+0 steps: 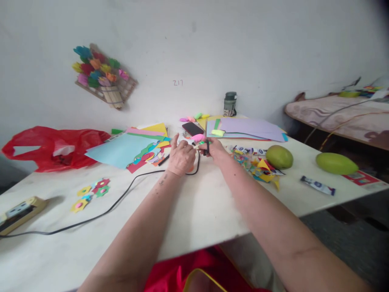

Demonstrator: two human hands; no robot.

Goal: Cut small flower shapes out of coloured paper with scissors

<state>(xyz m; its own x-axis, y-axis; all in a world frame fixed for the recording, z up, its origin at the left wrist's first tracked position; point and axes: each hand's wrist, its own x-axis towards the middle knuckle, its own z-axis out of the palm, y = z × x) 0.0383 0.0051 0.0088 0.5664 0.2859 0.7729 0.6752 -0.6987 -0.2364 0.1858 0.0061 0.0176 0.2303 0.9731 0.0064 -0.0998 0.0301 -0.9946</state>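
Note:
My left hand (182,157) is over the middle of the table, one finger raised and the others curled toward my right hand; whatever they pinch is hidden. Fingers of my right hand (214,148) are closed around a small object with a black part (207,147), too small to name. A black cord (121,199) runs from the left edge to a loop between my hands. Just beyond them lie a pink packet (198,138) and a dark phone (193,129). Cut paper pieces (148,156) lie left of my left hand.
Paper flowers (91,194) and a power strip (22,215) are at left, near a red bag (57,148). Coloured sheets (249,127) and a flask (230,104) stand behind. Paper scraps (263,170), a green fruit (279,157) and another fruit (336,163) lie at right.

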